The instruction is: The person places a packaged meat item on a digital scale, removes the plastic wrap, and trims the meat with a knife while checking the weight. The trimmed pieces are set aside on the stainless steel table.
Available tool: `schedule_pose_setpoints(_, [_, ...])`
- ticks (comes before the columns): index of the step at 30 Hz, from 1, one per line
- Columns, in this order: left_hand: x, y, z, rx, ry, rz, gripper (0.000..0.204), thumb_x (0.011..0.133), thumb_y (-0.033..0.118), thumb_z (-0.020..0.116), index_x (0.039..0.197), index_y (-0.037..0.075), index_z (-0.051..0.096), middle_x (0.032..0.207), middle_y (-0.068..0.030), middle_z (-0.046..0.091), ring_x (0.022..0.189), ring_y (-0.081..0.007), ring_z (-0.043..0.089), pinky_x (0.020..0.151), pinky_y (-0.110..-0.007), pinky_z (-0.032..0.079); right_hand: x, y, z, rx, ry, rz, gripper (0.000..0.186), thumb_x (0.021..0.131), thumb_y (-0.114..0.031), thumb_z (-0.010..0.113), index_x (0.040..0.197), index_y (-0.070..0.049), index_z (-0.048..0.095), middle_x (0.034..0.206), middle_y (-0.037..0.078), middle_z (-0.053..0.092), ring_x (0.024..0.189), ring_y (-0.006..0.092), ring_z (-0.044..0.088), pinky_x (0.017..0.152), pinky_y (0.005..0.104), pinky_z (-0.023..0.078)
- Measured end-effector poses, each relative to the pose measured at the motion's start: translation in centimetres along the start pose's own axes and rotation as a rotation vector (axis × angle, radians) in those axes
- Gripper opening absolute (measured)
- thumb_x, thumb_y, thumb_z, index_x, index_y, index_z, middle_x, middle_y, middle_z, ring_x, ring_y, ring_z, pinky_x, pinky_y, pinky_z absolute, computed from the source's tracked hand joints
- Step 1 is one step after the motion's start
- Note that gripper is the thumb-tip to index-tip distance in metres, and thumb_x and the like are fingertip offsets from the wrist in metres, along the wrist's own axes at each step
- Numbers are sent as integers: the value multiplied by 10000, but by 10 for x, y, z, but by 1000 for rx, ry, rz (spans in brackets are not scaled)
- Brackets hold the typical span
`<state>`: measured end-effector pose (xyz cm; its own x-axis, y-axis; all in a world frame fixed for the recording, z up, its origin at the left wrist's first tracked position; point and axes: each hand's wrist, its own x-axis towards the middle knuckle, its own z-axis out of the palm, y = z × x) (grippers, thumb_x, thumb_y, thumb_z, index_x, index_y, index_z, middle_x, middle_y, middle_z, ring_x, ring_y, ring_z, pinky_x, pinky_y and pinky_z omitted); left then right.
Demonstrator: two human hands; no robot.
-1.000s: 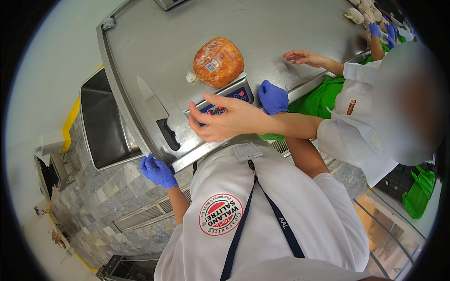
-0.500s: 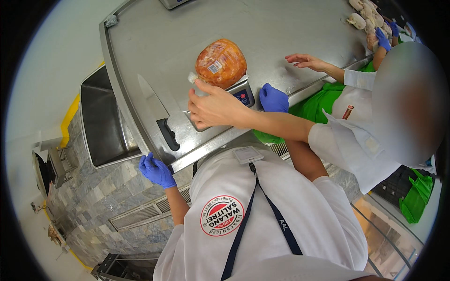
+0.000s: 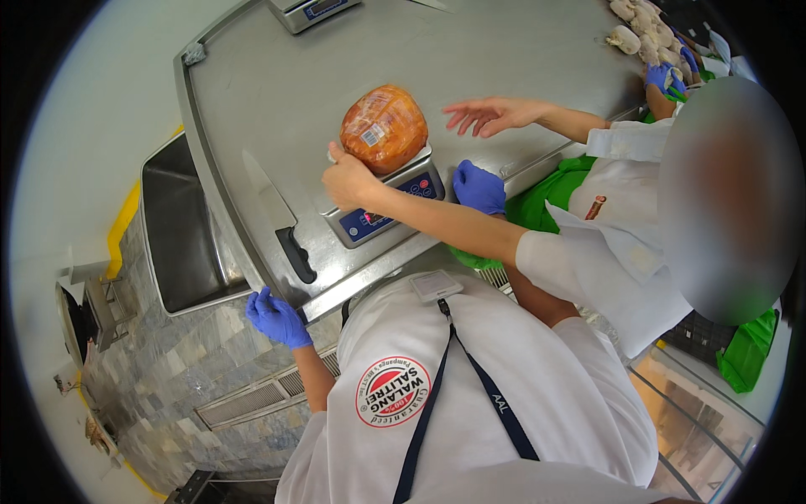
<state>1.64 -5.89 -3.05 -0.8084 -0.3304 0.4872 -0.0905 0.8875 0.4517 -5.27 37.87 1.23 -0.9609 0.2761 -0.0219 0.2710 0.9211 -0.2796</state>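
Observation:
In a blue glove, my left hand (image 3: 277, 317) rests at the near left corner of the steel table (image 3: 336, 46), its fingers bent over the edge. My right hand (image 3: 479, 186), also blue-gloved, is a closed fist on the table's near edge, right of a digital scale (image 3: 399, 200). A round orange-brown ham (image 3: 384, 128) in clear wrap sits on the scale. A co-worker's bare hand (image 3: 351, 179) crosses my right forearm and touches the ham's lower left side. Their other bare hand (image 3: 495, 114) hovers right of the ham, fingers spread.
A knife with a black handle (image 3: 295, 255) lies left of the scale. A steel sink (image 3: 189, 223) stands beyond the table's left edge. Another scale (image 3: 312, 12) is at the back. At the far right, another person's gloved hand (image 3: 662, 78) is near several pale, plump pieces (image 3: 642, 38).
The co-worker's near hand has shifted left and closed toward the ham, uncovering the scale's panel. Their other hand has moved left, nearer the ham. My hands have stayed in place.

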Motion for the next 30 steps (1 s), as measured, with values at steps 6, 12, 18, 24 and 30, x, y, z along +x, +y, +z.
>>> schedule_pose_setpoints(6, [5, 0, 3, -4, -8, 56, 157, 876, 4, 608, 1004, 35, 694, 1081, -142, 585, 984, -290, 593, 825, -386, 483, -2, 38, 28, 48, 39, 99, 221, 912, -311, 533, 895, -109, 619, 779, 154, 681, 730, 374, 662, 666, 499, 508])
schedule_pose_setpoints(12, [-1, -7, -2, 64, -15, 62, 158, 876, 9, 596, 996, 43, 693, 1075, -142, 591, 989, -309, 594, 842, -417, 480, -4, 23, 19, 28, -14, 101, 240, 914, -326, 532, 892, -106, 625, 760, 177, 674, 715, 384, 661, 673, 513, 507])
schedule_pose_setpoints(18, [3, 1, -1, -23, -65, 2, 174, 871, 2, 565, 994, 24, 685, 1119, -158, 578, 1069, -309, 573, 901, -408, 468, -4, 27, 25, 40, 12, 99, 224, 907, -300, 531, 877, -97, 621, 723, 173, 664, 693, 384, 661, 642, 519, 503])
schedule_pose_setpoints(24, [-1, -6, 1, 11, -71, 3, 191, 874, 2, 551, 1023, 8, 669, 1119, -160, 566, 1086, -321, 559, 943, -420, 451, -6, 20, 10, 158, -84, 75, 211, 896, -267, 534, 875, -76, 622, 748, 182, 663, 691, 382, 654, 641, 512, 501])
schedule_pose_setpoints(30, [0, -3, 2, 25, -62, 4, 193, 869, -13, 554, 1022, 8, 669, 1123, -158, 563, 1091, -322, 559, 947, -424, 453, -4, 39, 52, 121, 215, -15, 218, 897, -271, 536, 863, -65, 601, 726, 199, 648, 686, 403, 643, 640, 510, 496])
